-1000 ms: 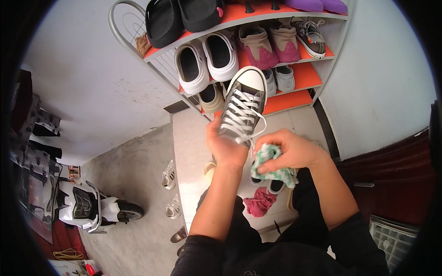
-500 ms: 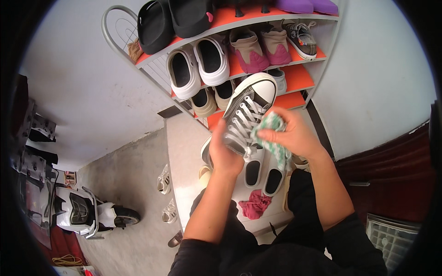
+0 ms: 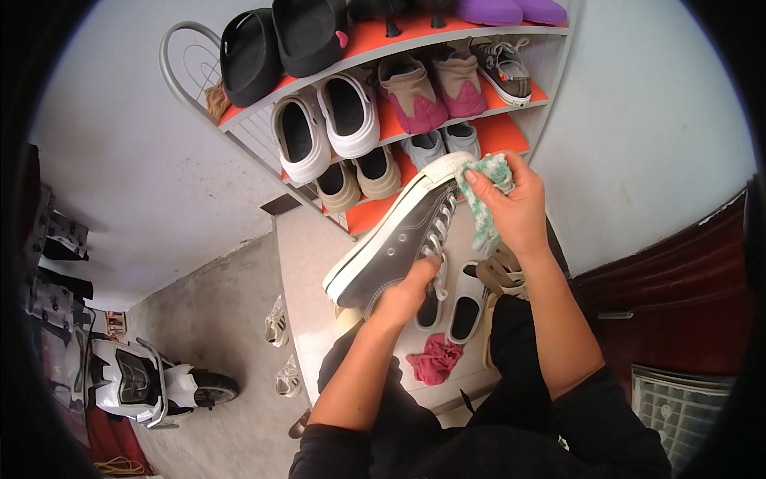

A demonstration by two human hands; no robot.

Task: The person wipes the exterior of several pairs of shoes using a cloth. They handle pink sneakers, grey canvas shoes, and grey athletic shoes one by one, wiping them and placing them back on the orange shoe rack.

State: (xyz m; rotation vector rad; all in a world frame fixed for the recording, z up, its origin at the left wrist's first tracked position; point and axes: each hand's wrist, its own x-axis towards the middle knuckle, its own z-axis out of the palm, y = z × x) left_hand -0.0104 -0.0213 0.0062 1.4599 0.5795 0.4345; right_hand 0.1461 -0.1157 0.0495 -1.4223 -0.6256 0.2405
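A dark grey canvas sneaker (image 3: pixel 381 247) with white laces and a thick white sole is held up in front of me, turned on its side with its toe pointing up and away. My left hand (image 3: pixel 405 297) grips it around the ankle opening, thumb by the laces. In my right hand (image 3: pixel 515 203) is a green and white cloth (image 3: pixel 485 209), pinched between thumb and fingers. One part of the cloth presses on the sneaker's toe, while the rest hangs down beside the laces.
A shoe rack (image 3: pixel 511 134) with orange shelves stands ahead, holding clogs and sneakers. Below my hands, grey slip-on shoes (image 3: pixel 467 307) and a crumpled red cloth (image 3: pixel 436 358) lie on the pale step. A white scooter (image 3: pixel 144 375) is at the left, a dark red door (image 3: pixel 662 295) at the right.
The sneaker has rolled from laces-up to showing its side and sole edge. My right hand has moved the cloth up from the laces to the toe.
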